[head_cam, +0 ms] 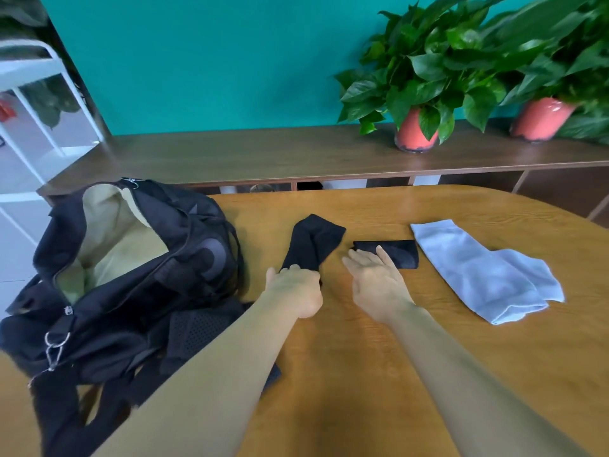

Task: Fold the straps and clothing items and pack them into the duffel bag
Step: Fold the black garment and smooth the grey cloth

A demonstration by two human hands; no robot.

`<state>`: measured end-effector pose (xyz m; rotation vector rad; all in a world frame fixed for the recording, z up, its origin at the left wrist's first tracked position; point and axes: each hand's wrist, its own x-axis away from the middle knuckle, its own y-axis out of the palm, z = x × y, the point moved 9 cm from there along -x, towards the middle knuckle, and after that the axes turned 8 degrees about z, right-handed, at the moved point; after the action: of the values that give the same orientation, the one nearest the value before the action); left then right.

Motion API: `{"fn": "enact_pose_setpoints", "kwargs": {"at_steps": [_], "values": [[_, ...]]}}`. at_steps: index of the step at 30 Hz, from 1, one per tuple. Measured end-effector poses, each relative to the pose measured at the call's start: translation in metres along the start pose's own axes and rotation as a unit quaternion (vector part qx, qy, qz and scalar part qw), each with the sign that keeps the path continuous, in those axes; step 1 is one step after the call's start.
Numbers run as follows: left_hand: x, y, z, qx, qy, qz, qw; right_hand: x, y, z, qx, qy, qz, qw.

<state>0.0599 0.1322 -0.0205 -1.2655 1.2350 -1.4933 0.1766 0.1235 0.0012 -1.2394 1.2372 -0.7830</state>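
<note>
A black duffel bag (131, 275) lies unzipped at the left of the wooden table (362, 374), its beige lining showing and its black straps (66, 407) trailing toward me. My left hand (296, 291) pinches the near end of a black sock (313, 242) that lies flat beside the bag. My right hand (375, 282) hovers open, palm half up, with its fingertips over a small folded black sock (400, 250). A pair of pale blue socks (487, 272) lies flat to the right.
Behind the table runs a dark wooden sideboard (263, 153) bearing two leafy plants in pink pots (413, 133) (540, 118) against a teal wall. A white shelf unit (39, 103) stands at the far left.
</note>
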Motion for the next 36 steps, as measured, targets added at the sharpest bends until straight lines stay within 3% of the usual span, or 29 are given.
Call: {"fn": "enact_pose_setpoints", "kwargs": {"at_steps": [8,12,15,18,21,28,36], "values": [[0.071,0.023,0.042,0.032,-0.004,0.000,0.999,0.055,-0.018,-0.014,-0.023,-0.033,-0.002,0.999],[0.099,0.023,0.062,0.071,0.034,-0.011,0.997,0.081,-0.018,-0.010,-0.033,-0.031,-0.022,0.999],[0.106,0.010,0.061,0.115,0.044,0.029,0.992,0.097,-0.022,-0.002,-0.033,-0.020,-0.026,0.999],[0.104,-0.009,0.040,0.078,0.004,0.130,0.988,0.105,-0.024,0.005,-0.014,-0.011,-0.021,1.000],[0.101,-0.010,0.025,0.033,-0.027,0.175,0.984,0.103,-0.018,0.004,0.011,-0.012,-0.030,0.999],[0.084,0.021,0.035,-0.053,0.085,0.126,0.987,0.074,0.005,-0.014,0.063,-0.062,-0.087,0.992],[0.092,0.009,0.025,-0.119,0.059,0.106,0.985,0.074,0.007,0.007,0.041,-0.056,-0.108,0.992]]}}
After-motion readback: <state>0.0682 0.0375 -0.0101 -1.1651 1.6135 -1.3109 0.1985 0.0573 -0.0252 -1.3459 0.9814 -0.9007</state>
